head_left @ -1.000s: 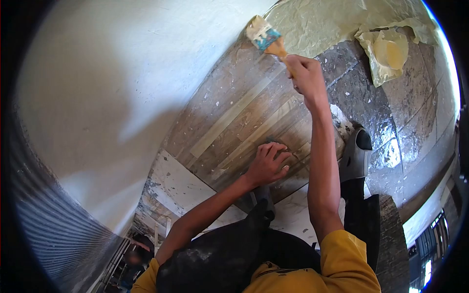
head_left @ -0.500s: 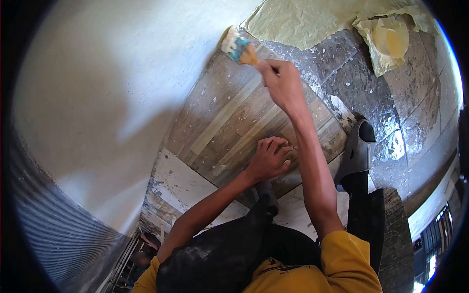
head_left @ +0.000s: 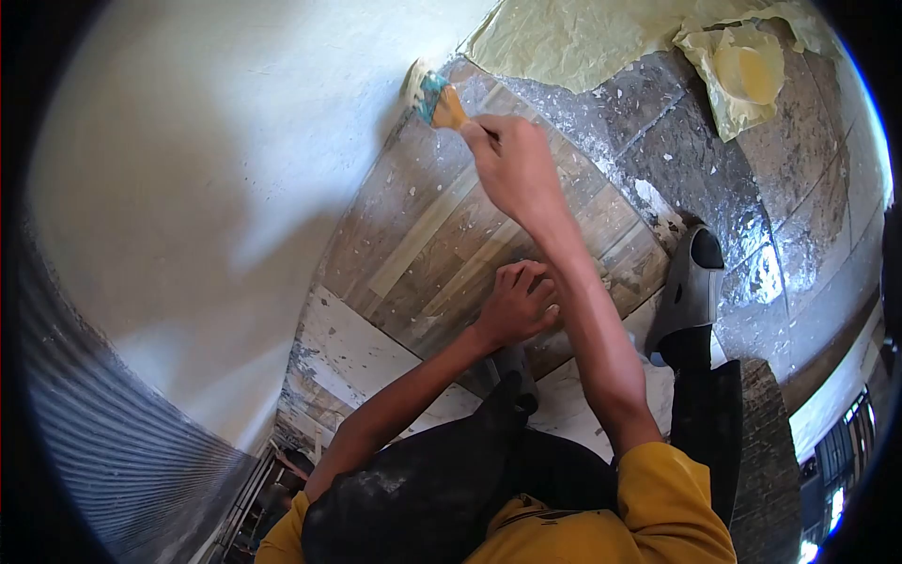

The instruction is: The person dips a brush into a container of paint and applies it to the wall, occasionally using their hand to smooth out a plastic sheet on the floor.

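Note:
My right hand [head_left: 515, 169] is closed round the wooden handle of a paintbrush [head_left: 440, 101]. Blue-green and white paint coats the brush's ferrule, and its pale bristles press against the foot of the white wall [head_left: 235, 141], where it meets the wood-patterned floor [head_left: 423, 235]. Nearer to me, my left hand [head_left: 517, 303] hangs over the floor with its fingers loosely spread and slightly bent, holding nothing. My right forearm passes just beside its fingertips.
Crumpled yellowish sheeting [head_left: 564, 47] covers the far floor. A yellow round object [head_left: 749, 75] sits on a sheet piece at the far right. My grey shoe [head_left: 691, 291] stands on the right, near dark, speckled tiles [head_left: 700, 141]. Corrugated sheeting [head_left: 113, 451] lines the lower left.
My right hand has moved left and slightly nearer to me, carrying the brush along the wall's foot. My left hand has stayed almost in place.

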`<state>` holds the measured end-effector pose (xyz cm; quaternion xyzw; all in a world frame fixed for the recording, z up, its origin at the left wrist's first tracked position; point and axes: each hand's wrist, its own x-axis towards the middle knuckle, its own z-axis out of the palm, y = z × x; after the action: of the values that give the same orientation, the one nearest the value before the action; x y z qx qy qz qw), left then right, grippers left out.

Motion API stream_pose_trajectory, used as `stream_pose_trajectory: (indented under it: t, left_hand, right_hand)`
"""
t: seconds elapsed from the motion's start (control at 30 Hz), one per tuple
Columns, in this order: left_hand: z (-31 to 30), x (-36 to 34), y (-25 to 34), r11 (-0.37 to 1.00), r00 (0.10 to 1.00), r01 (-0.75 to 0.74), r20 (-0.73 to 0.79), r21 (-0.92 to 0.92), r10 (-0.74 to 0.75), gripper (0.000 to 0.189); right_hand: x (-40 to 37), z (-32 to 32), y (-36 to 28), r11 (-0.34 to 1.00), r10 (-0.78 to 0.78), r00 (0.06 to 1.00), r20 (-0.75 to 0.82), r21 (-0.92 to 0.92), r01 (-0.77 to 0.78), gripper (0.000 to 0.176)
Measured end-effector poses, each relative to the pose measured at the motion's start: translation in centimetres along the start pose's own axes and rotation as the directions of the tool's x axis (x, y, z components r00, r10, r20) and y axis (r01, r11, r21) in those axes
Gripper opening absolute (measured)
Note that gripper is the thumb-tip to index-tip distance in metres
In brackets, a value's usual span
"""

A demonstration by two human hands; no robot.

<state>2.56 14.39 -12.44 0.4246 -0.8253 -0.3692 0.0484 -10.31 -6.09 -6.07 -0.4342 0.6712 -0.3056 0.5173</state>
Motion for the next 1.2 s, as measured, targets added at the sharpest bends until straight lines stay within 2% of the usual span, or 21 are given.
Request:
stream_pose_trajectory:
  t: [0.07, 0.1, 0.17, 0.23, 0.3, 0.4, 0.47, 0.5, 0.53, 0.6, 0.67, 0.73, 0.8, 0.83, 0.9, 0.93, 1.0, 1.03, 1.1, 1.13, 1.2]
  left_hand:
    - [-0.8, 0.6, 0.3, 0.998, 0.999, -0.043, -0.028, -0.047, 0.042, 0.042]
    - [-1.0, 0.6, 0.3, 0.998, 0.999, -0.039, -0.025, -0.042, 0.038, 0.042]
    - [-1.2, 0.7, 0.5, 0.998, 0.999, -0.037, -0.007, -0.048, 0.037, 0.042]
    - [-0.8, 0.5, 0.4, 0.999, 0.999, -0.039, -0.012, -0.026, 0.039, 0.044]
    - [-0.2, 0.1, -0.1, 0.999, 0.999, -0.04, -0.022, 0.004, 0.04, 0.046]
    - [1.2, -0.8, -1.0, 0.999, 0.999, -0.034, 0.01, 0.023, 0.033, 0.052]
    - [2.5, -1.0, -1.9, 0.985, 0.999, -0.024, 0.031, -0.172, 0.029, 0.058]
    - [2.9, -1.0, -2.0, 0.985, 0.999, -0.028, 0.028, -0.172, 0.033, 0.058]
    - [3.0, -1.2, -2.1, 0.975, 0.997, -0.003, 0.071, -0.224, 0.019, 0.057]
    - [2.5, -0.8, -2.0, 0.964, 0.994, 0.02, 0.104, -0.266, 0.008, 0.055]
    - [0.9, -0.3, -0.9, 0.999, 0.998, -0.048, 0.031, -0.017, 0.049, 0.05]
    - [0.0, -0.2, -0.3, 0.999, 0.999, -0.04, 0.003, -0.01, 0.04, 0.049]
    - [-0.5, -0.2, 0.1, 0.999, 0.999, -0.037, -0.027, -0.01, 0.037, 0.047]
    - [-0.6, 0.0, 0.2, 0.999, 0.998, -0.048, -0.038, 0.003, 0.048, 0.047]
    - [-0.5, -0.1, 0.3, 0.998, 0.996, -0.058, -0.06, 0.02, 0.059, 0.046]
    - [-0.3, -0.3, 0.3, 0.997, 0.994, -0.071, -0.084, 0.043, 0.075, 0.045]
    - [-0.2, -0.5, 0.0, 0.993, 0.987, -0.087, -0.126, 0.083, 0.097, 0.044]
    - [-0.3, -0.8, 0.2, 0.997, 0.994, -0.046, -0.094, 0.062, 0.052, 0.042]
    - [-0.7, -1.1, 0.6, 0.999, 0.997, -0.003, -0.078, 0.041, 0.006, 0.04]
    - [-1.3, -1.5, 1.0, 1.0, 0.994, -0.017, -0.108, 0.023, 0.019, 0.039]
    - [-1.8, -2.1, 1.1, 0.999, 0.987, -0.032, -0.16, 0.007, 0.033, 0.038]
  right_hand:
    - [-0.8, -1.3, 0.8, 0.992, 0.01, 1.0, 0.017, 0.125, -0.012, 0.028]
    - [-0.8, -1.6, 1.0, 0.991, 0.01, 1.0, 0.02, 0.131, -0.012, 0.028]
    - [-0.8, -2.0, 1.2, 0.995, 0.094, 0.989, -0.113, 0.056, -0.088, 0.028]
    - [0.2, -0.7, 2.0, 0.994, 0.111, 0.986, -0.121, 0.029, -0.108, 0.03]
    - [1.1, 1.1, 1.7, 0.999, -0.019, 0.998, -0.064, 0.025, 0.02, 0.031]
    - [-0.1, 2.5, -0.6, 0.996, -0.083, 0.995, -0.048, -0.014, 0.082, 0.029]
    - [-1.8, 0.9, -2.1, 0.995, -0.089, 0.996, 0.01, 0.045, 0.088, 0.029]
    - [-2.7, 0.2, -2.6, 0.991, -0.097, 0.993, 0.072, 0.103, 0.089, 0.028]
    - [-3.6, 0.1, -2.2, 0.991, -0.098, 0.993, 0.068, 0.103, 0.091, 0.028]
    - [-5.1, 0.2, -0.5, 0.953, -0.002, 1.0, 0.031, 0.304, -0.007, 0.028]
    - [-6.3, -0.7, 1.6, 0.96, 0.045, 0.999, -0.005, 0.277, -0.042, 0.028]
    - [-6.4, -1.0, 2.0, 0.965, 0.093, 0.995, -0.042, 0.249, -0.079, 0.029]
    - [-5.8, -1.1, 1.9, 0.972, 0.201, 0.976, -0.083, 0.144, -0.187, 0.028]
    - [-4.7, -0.5, 1.8, 0.974, 0.193, 0.978, -0.082, 0.14, -0.181, 0.028]
    - [-2.3, 1.3, 0.7, 0.998, 0.053, 0.995, -0.086, 0.023, -0.051, 0.03]
    - [-2.3, 1.7, -0.1, 0.999, 0.041, 0.995, -0.086, 0.02, -0.04, 0.03]
    - [-1.9, 2.3, -2.0, 0.995, -0.078, 0.994, -0.077, 0.057, 0.083, 0.029]
    - [-2.5, 2.1, -2.3, 0.993, -0.097, 0.993, -0.073, 0.055, 0.101, 0.029]
    - [-5.5, 0.5, -2.0, 0.928, -0.043, 0.999, 0.016, 0.372, 0.034, 0.031]
    - [-6.9, -0.1, -1.9, 0.931, -0.053, 0.998, 0.022, 0.364, 0.041, 0.031]
    - [-8.9, -1.2, -2.0, 0.854, 0.077, 0.995, 0.064, 0.51, -0.099, 0.033]
